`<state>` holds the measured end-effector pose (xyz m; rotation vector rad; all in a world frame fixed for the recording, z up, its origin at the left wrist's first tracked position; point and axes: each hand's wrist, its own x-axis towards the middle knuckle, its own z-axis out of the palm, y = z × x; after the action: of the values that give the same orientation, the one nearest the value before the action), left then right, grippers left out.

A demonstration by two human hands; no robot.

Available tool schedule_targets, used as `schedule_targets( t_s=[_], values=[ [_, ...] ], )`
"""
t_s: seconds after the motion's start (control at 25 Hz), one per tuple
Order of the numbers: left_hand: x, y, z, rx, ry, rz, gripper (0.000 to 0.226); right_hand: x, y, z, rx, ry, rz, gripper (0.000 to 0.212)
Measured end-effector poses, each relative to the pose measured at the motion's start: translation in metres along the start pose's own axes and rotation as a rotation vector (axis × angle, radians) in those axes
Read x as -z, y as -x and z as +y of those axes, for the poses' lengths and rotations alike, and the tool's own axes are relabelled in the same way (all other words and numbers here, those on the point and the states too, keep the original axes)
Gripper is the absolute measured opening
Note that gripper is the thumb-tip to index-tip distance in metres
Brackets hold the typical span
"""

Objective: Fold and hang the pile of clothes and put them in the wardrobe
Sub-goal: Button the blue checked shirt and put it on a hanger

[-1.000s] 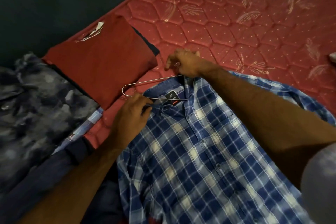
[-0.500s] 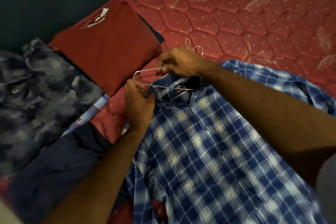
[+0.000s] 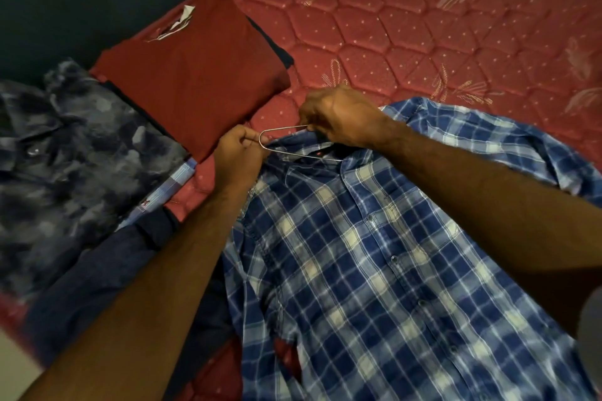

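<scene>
**Hanger at the collar, both hands on**

I'm looking down at the blue plaid shirt [image 3: 374,270], spread front-up and buttoned on the red quilted mattress [image 3: 439,26]. The wire hanger [image 3: 293,143] sits right at the collar, its rounded end poking out on the left side. My left hand [image 3: 239,161] has fingers curled, pinching the collar edge just beside that rounded end. My right hand [image 3: 338,117] is closed over the hanger's upper wire above the neck opening. Off to the left: a folded red shirt [image 3: 195,75], a dark camouflage garment [image 3: 75,153], navy fabric [image 3: 97,280] below it.
</scene>
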<state>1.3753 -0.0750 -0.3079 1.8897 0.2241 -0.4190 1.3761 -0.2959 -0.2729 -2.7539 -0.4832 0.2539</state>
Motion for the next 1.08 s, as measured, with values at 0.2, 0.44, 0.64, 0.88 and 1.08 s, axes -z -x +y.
schedule_targets(
  t_s=[0.2, 0.44, 0.64, 0.88, 1.08],
  values=[
    [0.008, -0.001, -0.004, 0.044, 0.022, -0.025, 0.017, 0.009, 0.013, 0.008, -0.178, -0.597, -0.054, 0.01],
    [0.013, 0.004, -0.002, 0.029, 0.024, -0.025, 0.014, -0.004, 0.009, 0.007, -0.157, -0.407, -0.233, 0.018],
    [0.017, 0.011, 0.013, -0.403, -0.436, -0.055, 0.011, -0.004, 0.002, 0.002, -0.144, -0.198, -0.236, 0.015],
    [0.008, 0.008, 0.032, -0.268, -0.319, -0.091, 0.018, -0.01, 0.001, -0.014, -0.16, 0.094, -0.174, 0.01],
    [-0.017, 0.011, 0.033, -0.342, -0.055, 0.009, 0.009, -0.007, -0.011, -0.019, -0.126, -0.319, 0.031, 0.011]
  ],
)
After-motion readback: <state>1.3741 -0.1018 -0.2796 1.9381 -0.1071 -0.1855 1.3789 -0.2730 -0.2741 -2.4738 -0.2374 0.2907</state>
